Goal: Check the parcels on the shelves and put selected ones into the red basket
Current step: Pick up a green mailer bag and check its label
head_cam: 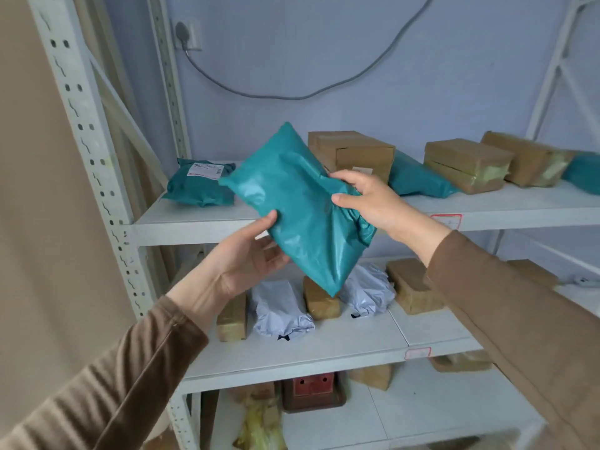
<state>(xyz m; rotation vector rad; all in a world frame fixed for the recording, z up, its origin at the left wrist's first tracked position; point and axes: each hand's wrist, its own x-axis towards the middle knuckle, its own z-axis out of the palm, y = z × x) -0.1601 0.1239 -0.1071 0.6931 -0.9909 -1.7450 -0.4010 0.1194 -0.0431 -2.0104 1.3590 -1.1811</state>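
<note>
A: How are the arms placed?

B: Both reach forward in brown sleeves, up toward the shelf. The left hand [246, 254] comes from the lower left, palm up. The right hand [373, 203] comes from the right.

A: What do they hold?

B: One teal parcel [298, 203], tilted in the air in front of the upper shelf [194, 222]. The left thumb lies on its near face and the fingers go underneath. The right hand pinches the crumpled right edge.

A: Any writing?

B: Another teal parcel [199, 183], far left on that shelf, has a white label, too small to read. The red-bordered tags [446, 219] on the shelf edges are also unreadable.
</note>
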